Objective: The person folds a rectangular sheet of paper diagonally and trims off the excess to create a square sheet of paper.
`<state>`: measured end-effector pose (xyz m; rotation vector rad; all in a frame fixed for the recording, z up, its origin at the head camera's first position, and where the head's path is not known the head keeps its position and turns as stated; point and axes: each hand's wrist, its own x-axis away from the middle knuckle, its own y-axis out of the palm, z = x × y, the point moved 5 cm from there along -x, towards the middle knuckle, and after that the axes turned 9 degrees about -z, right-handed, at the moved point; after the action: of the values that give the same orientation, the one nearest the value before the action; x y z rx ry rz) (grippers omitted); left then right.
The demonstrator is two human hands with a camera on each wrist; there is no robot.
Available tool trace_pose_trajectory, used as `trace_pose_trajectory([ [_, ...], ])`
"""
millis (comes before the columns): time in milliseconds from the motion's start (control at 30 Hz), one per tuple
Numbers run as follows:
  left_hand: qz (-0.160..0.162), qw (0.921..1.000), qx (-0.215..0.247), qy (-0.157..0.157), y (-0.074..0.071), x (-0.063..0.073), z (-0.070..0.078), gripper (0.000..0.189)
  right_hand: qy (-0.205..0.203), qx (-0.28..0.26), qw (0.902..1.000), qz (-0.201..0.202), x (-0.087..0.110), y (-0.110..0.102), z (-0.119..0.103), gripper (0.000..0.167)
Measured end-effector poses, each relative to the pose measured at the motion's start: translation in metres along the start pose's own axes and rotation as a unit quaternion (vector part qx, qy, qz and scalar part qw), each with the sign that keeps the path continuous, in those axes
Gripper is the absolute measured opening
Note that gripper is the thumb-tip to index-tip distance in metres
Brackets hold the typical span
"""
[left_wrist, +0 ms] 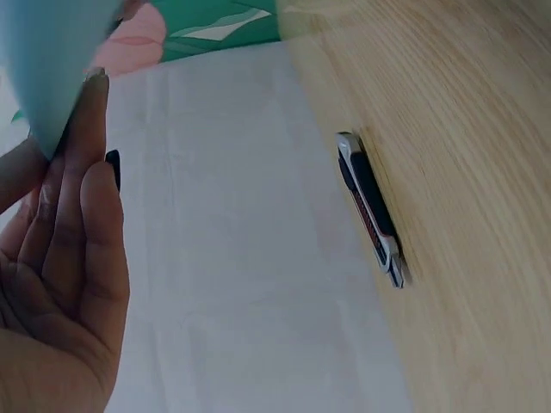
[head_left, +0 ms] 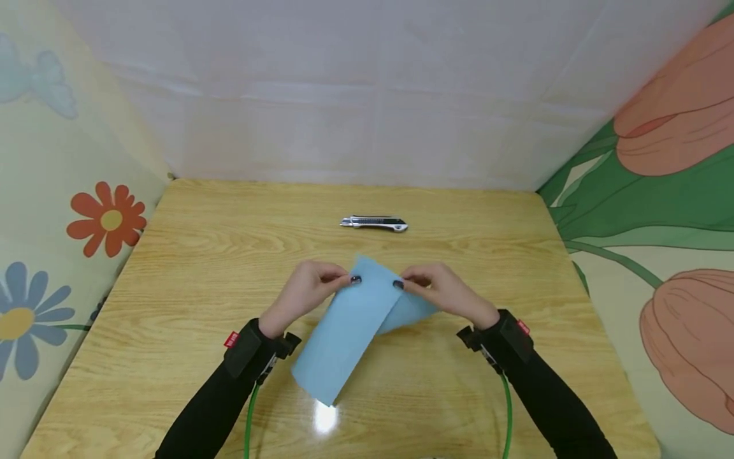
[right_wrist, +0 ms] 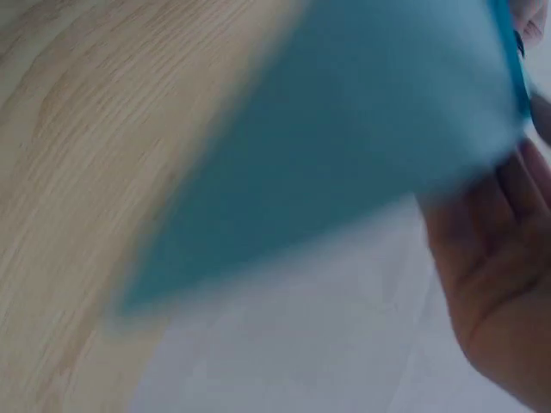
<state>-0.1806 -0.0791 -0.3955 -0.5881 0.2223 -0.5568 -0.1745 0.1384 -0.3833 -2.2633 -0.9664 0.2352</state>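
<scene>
Head view shows a folded sheet of light-blue paper (head_left: 343, 338) between a person's two hands, just above or on the table (head_left: 201, 268); whether its lower end touches the wood cannot be told. One long panel slants down toward the person and to the left, and a second flap sticks out behind it to the right, under the right hand (head_left: 441, 288). The left hand (head_left: 312, 282) pinches the upper left edge of the sheet, its dark-nailed thumb laid on the near face and its fingers behind. The right hand pinches the upper right edge in the same way, thumb in front. Neither hand is spread wide, and the thumb tips point toward each other, a short stretch of paper between them. Both forearms, in black sleeves (head_left: 197, 408), reach in from the lower corners and angle inward, with a black wrist device (head_left: 252, 349) on each. Beyond the hands, well apart from the paper, a utility knife (head_left: 374, 222) lies sideways on the wood.
</scene>
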Motion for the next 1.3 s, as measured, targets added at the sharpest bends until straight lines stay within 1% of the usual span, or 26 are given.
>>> trace_pose_trajectory([
  [67, -0.021, 0.9986, -0.038, 0.031, 0.003, -0.001, 0.006, 0.012, 0.008, 0.001, 0.9978, -0.066, 0.002, 0.002, -0.001, 0.021],
  [100, -0.035, 0.9970, -0.050, 0.047, 0.006, -0.002, 0.008, 0.012, 0.009, 0.004, 0.9953, -0.096, 0.002, 0.003, -0.002, 0.023],
  [167, -0.063, 0.9931, -0.064, 0.075, 0.013, -0.003, 0.012, 0.012, 0.002, 0.011, 0.9888, -0.149, 0.002, 0.006, -0.006, 0.016],
  [200, -0.074, 0.9912, -0.065, 0.088, 0.016, -0.004, 0.013, 0.012, -0.005, 0.017, 0.9862, -0.164, 0.001, 0.008, -0.007, 0.014],
  [233, -0.084, 0.9897, -0.064, 0.096, 0.019, -0.005, 0.014, 0.012, -0.011, 0.020, 0.9844, -0.174, 0.000, 0.009, -0.008, 0.016],
  [267, -0.092, 0.9886, -0.061, 0.102, 0.021, -0.006, 0.014, 0.012, -0.017, 0.022, 0.9836, -0.178, -0.001, 0.011, -0.008, 0.021],
  [300, -0.100, 0.9882, -0.055, 0.103, 0.023, -0.007, 0.014, 0.013, -0.021, 0.024, 0.9836, -0.177, -0.001, 0.012, -0.007, 0.027],
  [333, -0.109, 0.9884, -0.043, 0.097, 0.023, -0.007, 0.012, 0.014, -0.021, 0.024, 0.9846, -0.172, -0.001, 0.012, -0.005, 0.032],
  [400, -0.128, 0.9888, -0.014, 0.075, 0.020, -0.004, 0.005, 0.019, -0.012, 0.012, 0.9901, -0.139, 0.003, 0.008, 0.001, 0.033],
  [433, -0.138, 0.9886, 0.001, 0.060, 0.017, -0.002, 0.000, 0.021, -0.001, -0.001, 0.9928, -0.119, 0.006, 0.005, 0.005, 0.032],
  [500, -0.157, 0.9868, 0.033, 0.018, 0.010, 0.003, -0.010, 0.024, 0.025, -0.022, 0.9969, -0.071, 0.015, -0.003, 0.014, 0.027],
  [567, -0.158, 0.9857, 0.053, -0.023, 0.002, 0.008, -0.021, 0.024, 0.049, -0.050, 0.9974, -0.020, 0.024, -0.011, 0.022, 0.018],
  [633, -0.138, 0.9861, 0.071, -0.059, -0.005, 0.010, -0.029, 0.027, 0.061, -0.070, 0.9955, 0.021, 0.031, -0.016, 0.027, 0.012],
  [667, -0.122, 0.9864, 0.080, -0.077, -0.007, 0.010, -0.032, 0.029, 0.061, -0.076, 0.9946, 0.037, 0.033, -0.018, 0.029, 0.013],
  [733, -0.076, 0.9860, 0.104, -0.106, -0.013, 0.009, -0.036, 0.034, 0.058, -0.089, 0.9923, 0.062, 0.036, -0.019, 0.030, 0.015],
  [800, -0.027, 0.9820, 0.135, -0.130, -0.016, 0.009, -0.038, 0.036, 0.052, -0.095, 0.9909, 0.079, 0.037, -0.017, 0.031, 0.015],
  [867, 0.018, 0.9768, 0.160, -0.141, -0.018, 0.009, -0.037, 0.038, 0.054, -0.103, 0.9883, 0.099, 0.038, -0.014, 0.032, 0.015],
  [933, 0.051, 0.9710, 0.182, -0.146, -0.019, 0.009, -0.035, 0.037, 0.056, -0.110, 0.9856, 0.115, 0.040, -0.012, 0.033, 0.014],
  [967, 0.063, 0.9695, 0.187, -0.145, -0.019, 0.008, -0.033, 0.036, 0.055, -0.115, 0.9845, 0.121, 0.040, -0.011, 0.034, 0.015],
  [1033, 0.083, 0.9677, 0.193, -0.140, -0.019, 0.008, -0.031, 0.035, 0.055, -0.125, 0.9823, 0.128, 0.041, -0.008, 0.035, 0.016],
  [1100, 0.096, 0.9673, 0.191, -0.137, -0.019, 0.009, -0.029, 0.032, 0.055, -0.131, 0.9813, 0.130, 0.041, -0.007, 0.036, 0.017],
  [1200, 0.106, 0.9684, 0.181, -0.135, -0.019, 0.009, -0.027, 0.030, 0.058, -0.137, 0.9810, 0.125, 0.041, -0.005, 0.039, 0.018],
  [1300, 0.109, 0.9698, 0.171, -0.136, -0.020, 0.011, -0.028, 0.028, 0.058, -0.148, 0.9808, 0.114, 0.041, -0.003, 0.041, 0.020],
])
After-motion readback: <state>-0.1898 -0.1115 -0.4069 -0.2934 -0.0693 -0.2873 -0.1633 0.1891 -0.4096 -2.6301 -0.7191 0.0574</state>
